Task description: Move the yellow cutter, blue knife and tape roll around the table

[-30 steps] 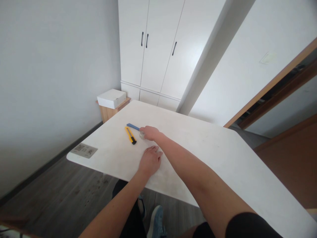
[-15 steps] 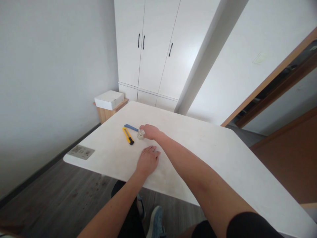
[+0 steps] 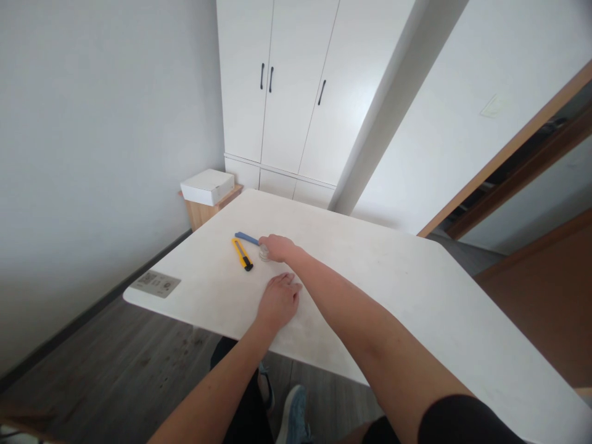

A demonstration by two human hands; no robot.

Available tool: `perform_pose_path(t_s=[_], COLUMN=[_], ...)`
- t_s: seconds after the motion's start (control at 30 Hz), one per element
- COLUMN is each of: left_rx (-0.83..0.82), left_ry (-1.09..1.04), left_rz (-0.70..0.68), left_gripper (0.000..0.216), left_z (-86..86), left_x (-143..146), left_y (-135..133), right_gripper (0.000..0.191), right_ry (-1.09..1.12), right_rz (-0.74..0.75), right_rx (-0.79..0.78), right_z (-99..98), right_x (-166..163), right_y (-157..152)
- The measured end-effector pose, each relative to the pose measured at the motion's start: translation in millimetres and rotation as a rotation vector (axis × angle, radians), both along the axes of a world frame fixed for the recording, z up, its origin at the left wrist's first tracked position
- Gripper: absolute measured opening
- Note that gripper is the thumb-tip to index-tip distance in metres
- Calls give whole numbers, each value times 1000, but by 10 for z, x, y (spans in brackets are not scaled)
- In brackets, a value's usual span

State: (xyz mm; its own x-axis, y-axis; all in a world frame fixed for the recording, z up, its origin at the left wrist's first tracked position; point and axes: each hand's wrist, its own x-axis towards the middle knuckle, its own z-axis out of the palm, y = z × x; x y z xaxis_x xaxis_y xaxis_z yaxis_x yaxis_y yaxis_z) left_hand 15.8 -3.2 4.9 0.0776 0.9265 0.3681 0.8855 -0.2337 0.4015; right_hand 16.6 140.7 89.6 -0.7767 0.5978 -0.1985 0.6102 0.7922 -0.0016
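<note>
My right hand (image 3: 279,248) reaches to the far left of the white table (image 3: 361,271), its fingers curled down at the near end of a slim blue handle (image 3: 246,237). Beneath those fingers sits a small clear ring-like thing, perhaps a tape roll (image 3: 263,253), partly covered. The hand hides the blue tool's other end, and its exact grip cannot be seen. Left of the ring lies a yellow utility knife (image 3: 242,254) with a black end. Closer to me, my left hand (image 3: 279,300) rests palm down, fingers stretched out, holding nothing.
A grey printed label (image 3: 156,283) is on the table's left corner. Beyond the table stands a white box (image 3: 208,186) on a wooden cabinet (image 3: 200,214). White wardrobe doors (image 3: 296,92) rise behind. On the right is a wooden-framed opening (image 3: 490,185).
My right hand has shifted slightly left and lower, covering more of the clear ring and the blue handle's near end. My left hand stays in place. The view has turned a little.
</note>
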Motion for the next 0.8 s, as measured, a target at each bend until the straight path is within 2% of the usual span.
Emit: perform_pose_path(t_s=[0.23, 0.57, 0.67, 0.73, 0.8], left_rx=[13, -7, -22, -32, -46], left_ry=[1, -2, 27, 39, 52], left_rz=[-2, -11, -13, -9, -3], left_gripper=[20, 25, 29, 33, 34], left_z=[2, 52, 38, 33, 37], left_x=[10, -3, -19, -25, -27], left_y=[11, 5, 2, 2, 3], right_gripper=[61, 45, 46, 46, 43], right_ry=[-68, -82, -75, -86, -124], right_rz=[13, 1, -31, -84, -171], right_rx=[-42, -38, -5, 30, 51], right_z=[-24, -31, 27, 82, 136], right_x=[-63, -94, 145, 492, 972], right_y=[-13, -61, -60, -43, -27])
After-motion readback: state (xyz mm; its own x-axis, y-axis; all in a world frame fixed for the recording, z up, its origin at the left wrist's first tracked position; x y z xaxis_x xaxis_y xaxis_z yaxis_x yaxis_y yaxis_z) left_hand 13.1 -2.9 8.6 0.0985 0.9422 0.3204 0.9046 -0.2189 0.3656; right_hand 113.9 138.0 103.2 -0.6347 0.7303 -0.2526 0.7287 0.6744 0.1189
